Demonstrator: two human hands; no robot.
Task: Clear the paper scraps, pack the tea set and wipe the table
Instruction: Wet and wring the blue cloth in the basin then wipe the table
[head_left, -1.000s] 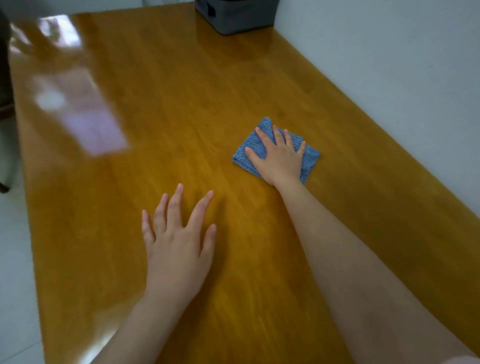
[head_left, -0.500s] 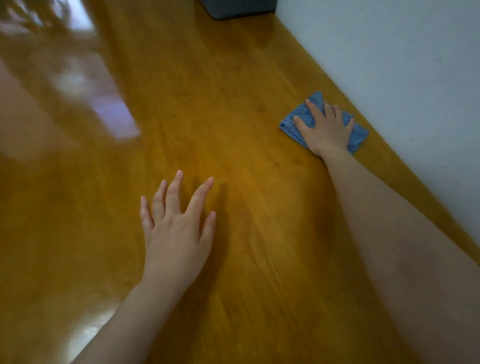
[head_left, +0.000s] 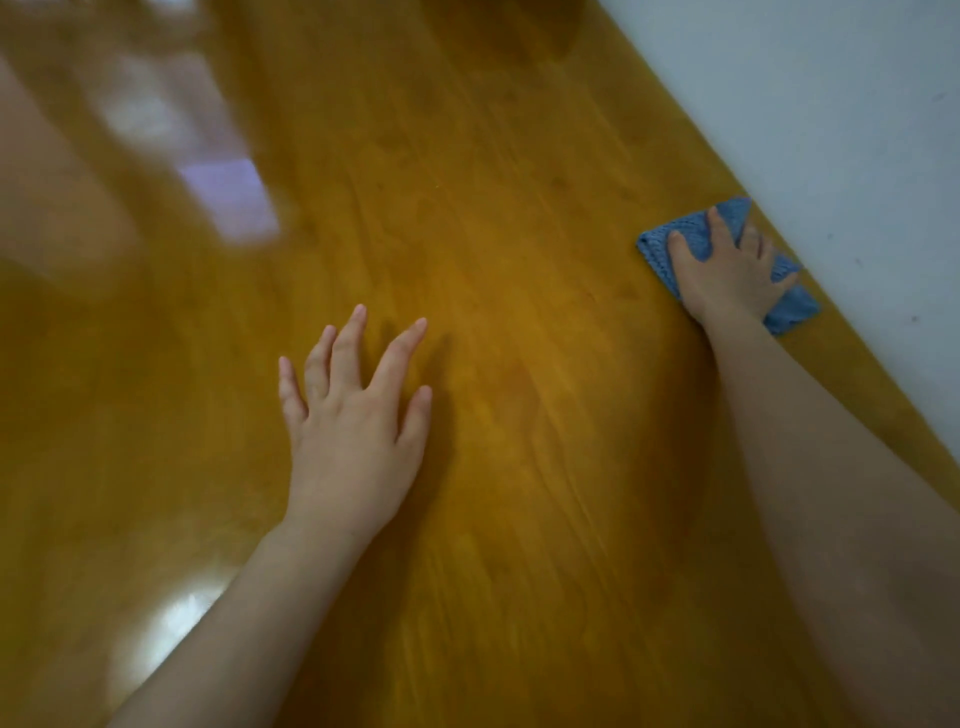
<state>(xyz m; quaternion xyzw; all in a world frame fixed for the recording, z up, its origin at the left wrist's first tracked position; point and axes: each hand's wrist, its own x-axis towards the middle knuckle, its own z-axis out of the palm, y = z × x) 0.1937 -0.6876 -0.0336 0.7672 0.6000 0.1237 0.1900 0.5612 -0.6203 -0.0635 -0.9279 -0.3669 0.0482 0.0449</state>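
A folded blue knitted cloth (head_left: 657, 248) lies on the glossy brown wooden table (head_left: 493, 208), right against the table's far right edge by the wall. My right hand (head_left: 727, 275) presses flat on the cloth with straight fingers, covering most of it. My left hand (head_left: 353, 415) rests flat on the bare tabletop near the middle, fingers spread, holding nothing. No paper scraps or tea set show in this view.
A white wall (head_left: 831, 130) runs along the table's right edge. Bright window reflections (head_left: 228, 202) glare on the left part of the tabletop. The view is blurred by motion.
My right hand has slid the cloth to the right, from the table's middle to the edge by the wall. The grey box at the far end has left the view. My left hand stays put.
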